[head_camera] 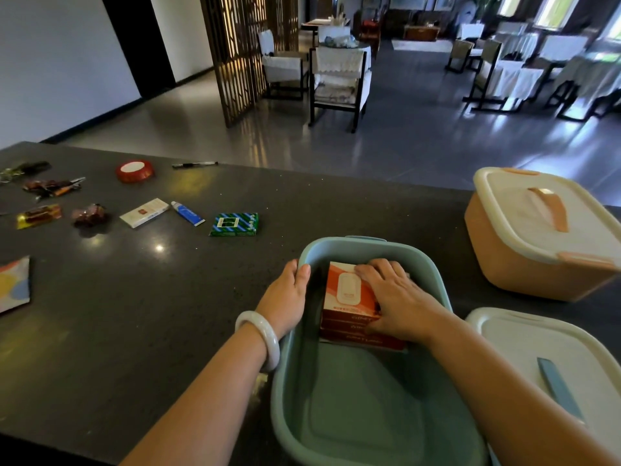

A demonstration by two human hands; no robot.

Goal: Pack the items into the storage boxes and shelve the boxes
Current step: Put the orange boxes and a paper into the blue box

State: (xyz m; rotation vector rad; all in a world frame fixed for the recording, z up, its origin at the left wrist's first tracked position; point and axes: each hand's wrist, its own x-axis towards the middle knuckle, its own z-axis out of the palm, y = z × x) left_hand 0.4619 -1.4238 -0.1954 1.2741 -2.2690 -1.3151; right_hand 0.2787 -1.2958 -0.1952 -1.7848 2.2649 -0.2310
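Observation:
An open teal storage box stands on the dark counter in front of me. Inside its far end lies an orange and white carton on top of similar cartons. My right hand rests flat on that carton, fingers spread over its right side. My left hand, with a pale bangle on the wrist, grips the box's left rim. A white lid with a blue handle lies to the right of the box. An orange box with its white lid on stands at the far right.
Loose items lie on the counter at the left: a green packet, a blue tube, a white card box, a red tape roll, a pen, wrapped sweets, keys, a colourful pouch. Chairs stand beyond the counter.

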